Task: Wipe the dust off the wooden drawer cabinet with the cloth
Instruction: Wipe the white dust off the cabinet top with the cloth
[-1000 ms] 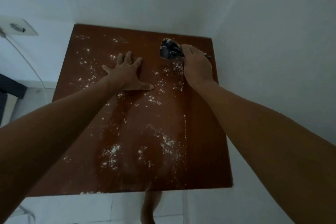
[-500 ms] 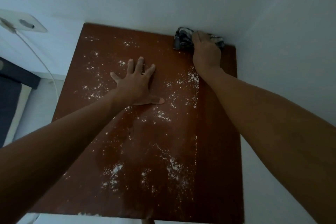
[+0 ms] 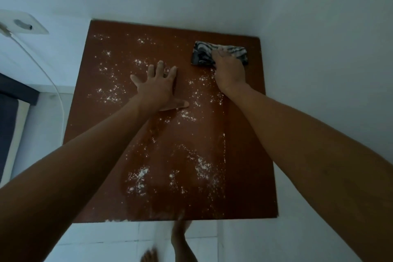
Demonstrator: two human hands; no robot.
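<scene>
Right hand (image 3: 230,71) covers the near middle of the cloth (image 3: 202,54); its fingertips merge with the cloth pattern, so whether they press flat or curl into the fabric cannot be told. Left hand (image 3: 158,87) and both forearms hide the dust and cabinet top (image 3: 244,155) beneath them; drawer fronts out of sight. Wall socket (image 3: 23,25), far left of the left hand, is cut by the frame edge; a foot (image 3: 148,256) at the bottom edge is blurred.

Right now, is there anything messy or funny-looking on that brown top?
Yes. White powdery dust lies in clumps over the left and middle of the cabinet top, while the right strip looks clean. The right hand presses a striped cloth near the back; the left hand lies flat in the dust.
</scene>
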